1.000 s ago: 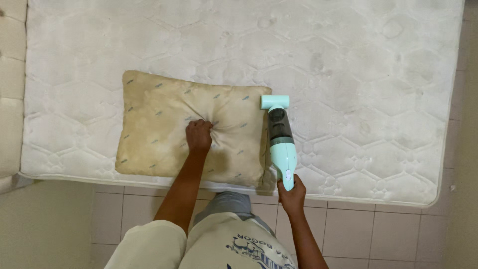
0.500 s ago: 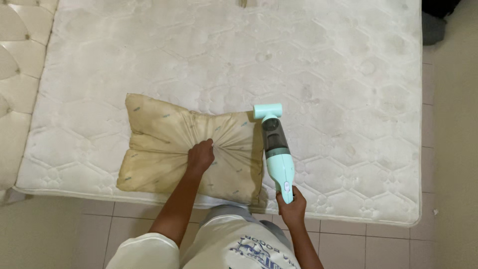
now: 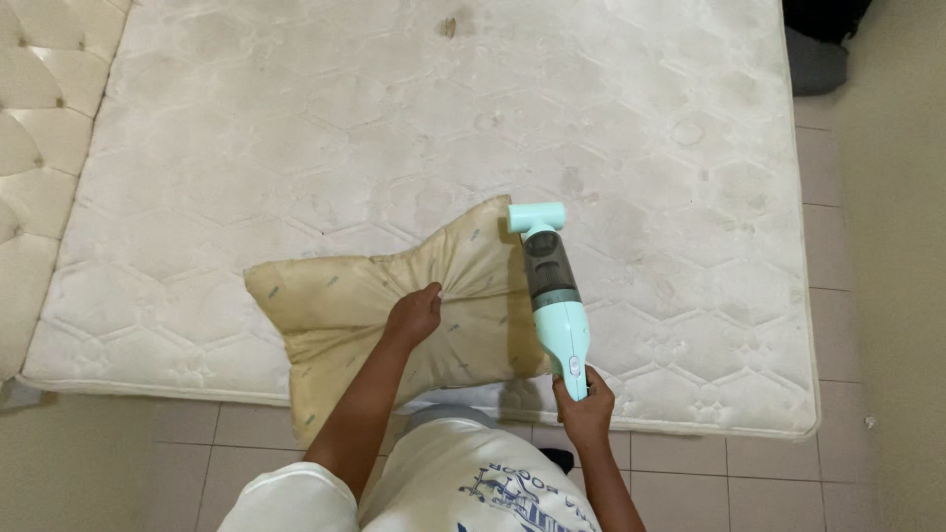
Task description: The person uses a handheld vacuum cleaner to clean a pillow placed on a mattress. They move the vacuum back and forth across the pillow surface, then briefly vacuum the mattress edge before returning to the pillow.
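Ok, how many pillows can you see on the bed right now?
1. A yellowed pillow lies at the near edge of the bare mattress, bunched in the left hand, beside the mint handheld vacuum held by the right hand. Nothing suggests another is hidden.

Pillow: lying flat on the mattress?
No. The left hand bunches the pillow at its middle and lifts it, so its near corner hangs past the mattress edge.

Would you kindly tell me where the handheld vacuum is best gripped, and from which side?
Grip the handheld vacuum by its narrow tail end, coming from the near mattress edge, as the right hand does. Its body tapers toward that end and points at the person, while the wide nozzle head lies far out beside the pillow bunched in the left hand.
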